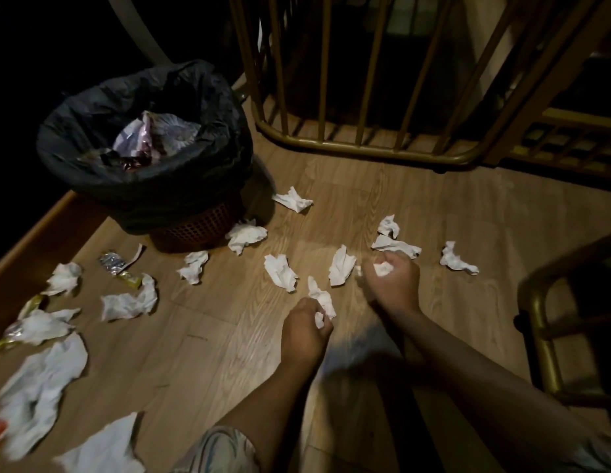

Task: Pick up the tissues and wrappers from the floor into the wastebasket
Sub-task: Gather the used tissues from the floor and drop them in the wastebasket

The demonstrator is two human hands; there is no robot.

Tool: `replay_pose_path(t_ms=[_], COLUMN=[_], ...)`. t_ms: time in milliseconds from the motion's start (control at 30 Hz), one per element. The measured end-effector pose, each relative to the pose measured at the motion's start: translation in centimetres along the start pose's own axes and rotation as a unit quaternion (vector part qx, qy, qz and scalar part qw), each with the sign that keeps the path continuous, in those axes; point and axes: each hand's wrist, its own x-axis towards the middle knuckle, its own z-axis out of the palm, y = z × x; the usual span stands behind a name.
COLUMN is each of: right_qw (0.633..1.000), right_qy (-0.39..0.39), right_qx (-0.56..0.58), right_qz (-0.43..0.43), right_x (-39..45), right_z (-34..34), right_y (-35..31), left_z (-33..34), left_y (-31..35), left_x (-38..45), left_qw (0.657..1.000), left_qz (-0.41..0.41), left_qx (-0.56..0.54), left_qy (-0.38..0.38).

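Inventory off my head-cam feed, dim light, edges blurry:

- L hand (305, 327): fingers curled tight round a crumpled tissue (322, 300); one end sticks up out of the fist.
- R hand (392, 279): fingers closed on a small tissue wad (382, 269), low over the wood floor (212, 353).
- Wastebasket (194, 227): brown mesh, black bag liner (75, 124) draped over the rim, far L of both hands. I see pale wrappers and dark scraps inside.
- Loose tissues, centre: one (342, 266) just L of the R hand, one (280, 272) further L, one (396, 246) touching or just behind the R hand, cannot tell which. One (388, 226) behind that, one (456, 259) to the R, one (293, 199) nearer the railing.
- Tissues by basket base: two (245, 235) (194, 266).
- L side: more tissues (130, 302) (63, 278), silver wrapper (113, 262), yellow wrapper (130, 278), gold wrapper bits at the L edge, partly under tissues.
- Near L corner: large white sheets (41, 387), blurred.
- Gold metal railing (365, 145) at the back; gold chair frame (539, 319) on the R.
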Motion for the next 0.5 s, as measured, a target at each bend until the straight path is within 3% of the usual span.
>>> replay_pose_path(t_ms=[100, 233, 333, 500], right_qw=[1.0, 0.989, 0.965, 0.956], right_qy=[0.007, -0.13, -0.224, -0.256], right_qx=[-0.021, -0.069, -0.136, -0.142], right_qz=[0.011, 0.014, 0.02, 0.005], right_x=[2.5, 4.4, 3.5, 0.4], right_z=[1.0, 3.6, 4.9, 5.5], right_y=[-1.4, -1.3, -0.7, 0.2], left_z=[-0.3, -1.5, -2.4, -4.2], left_y=[-0.4, -0.9, -1.4, -0.9], left_x=[-0.4, -0.1, 0.5, 0.9], left_qw=[0.998, 0.993, 0.99, 0.976], left_qz=[-0.023, -0.079, -0.077, -0.088], left_qx=[-0.039, -0.028, -0.033, -0.141], left_qy=[0.038, 0.086, 0.113, 0.143])
